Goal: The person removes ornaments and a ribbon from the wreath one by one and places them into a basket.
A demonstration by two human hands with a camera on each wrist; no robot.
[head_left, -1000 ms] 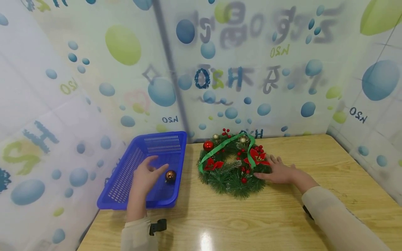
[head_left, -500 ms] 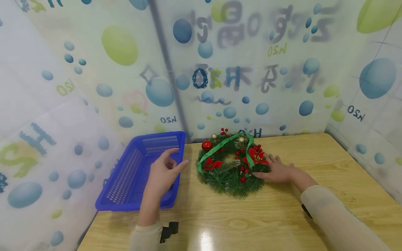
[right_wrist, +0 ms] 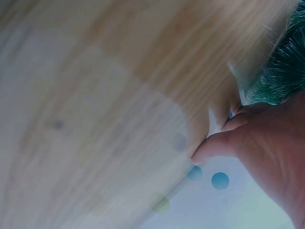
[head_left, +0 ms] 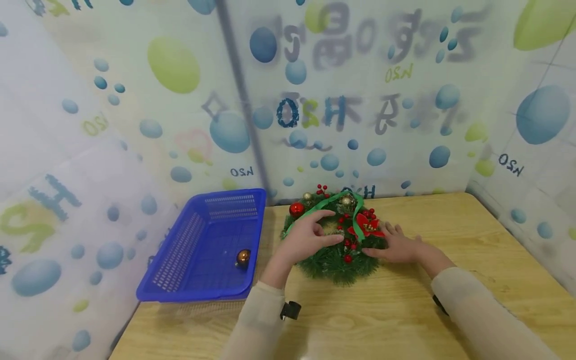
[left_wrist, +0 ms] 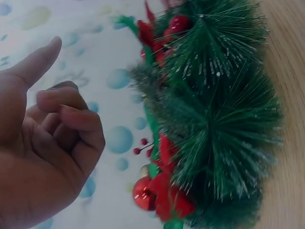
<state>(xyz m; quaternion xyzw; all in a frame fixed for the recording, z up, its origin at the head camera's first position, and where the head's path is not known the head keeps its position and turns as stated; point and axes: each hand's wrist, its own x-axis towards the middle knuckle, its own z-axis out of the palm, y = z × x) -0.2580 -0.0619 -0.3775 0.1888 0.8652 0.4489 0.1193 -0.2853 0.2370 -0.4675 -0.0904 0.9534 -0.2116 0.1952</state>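
Observation:
A green pine wreath (head_left: 339, 267) lies on the table, dressed with a green ribbon (head_left: 359, 226), red flowers (head_left: 369, 226), berries and a red ball (head_left: 296, 209). My left hand (head_left: 299, 242) hovers over its left part, thumb and index finger spread apart, the other fingers bent. Nothing shows between those fingers in the left wrist view. At the wreath's right edge rests my right hand (head_left: 398, 247), its fingers stretched out and touching the greenery. One red flower on the left is hidden behind the left hand in the head view.
Left of the wreath stands a blue plastic basket (head_left: 198, 296) with a bronze ball ornament (head_left: 243, 258) in it. The wooden table (head_left: 360, 320) meets a printed curtain (head_left: 315, 170) at the back.
My left hand has moved right, from above the basket to above the wreath. The bronze ball stays in the basket, and my right hand keeps its place at the wreath.

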